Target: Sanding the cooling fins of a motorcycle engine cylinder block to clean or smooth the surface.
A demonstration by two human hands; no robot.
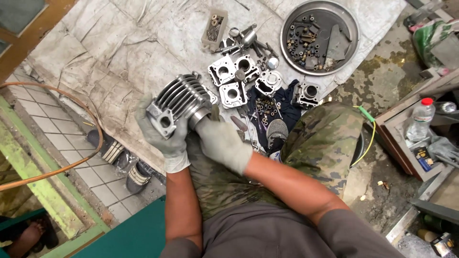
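I hold a silver finned engine cylinder (179, 100) over my lap with both gloved hands. My left hand (162, 136) grips its square ported end from below. My right hand (221, 142) closes around the round sleeve end at the cylinder's right. Both gloves are pale grey. My knees in camouflage trousers (325, 138) show below and to the right of the cylinder.
Several square engine castings (233, 79) and small bolts lie on a grey cloth (119, 52) ahead. A round metal tray (319, 36) holds nuts and scraps. A small box of screws (214, 26), a plastic bottle (421, 118) in a wooden crate, sandals (122, 157) and an orange hose (91, 114) surround me.
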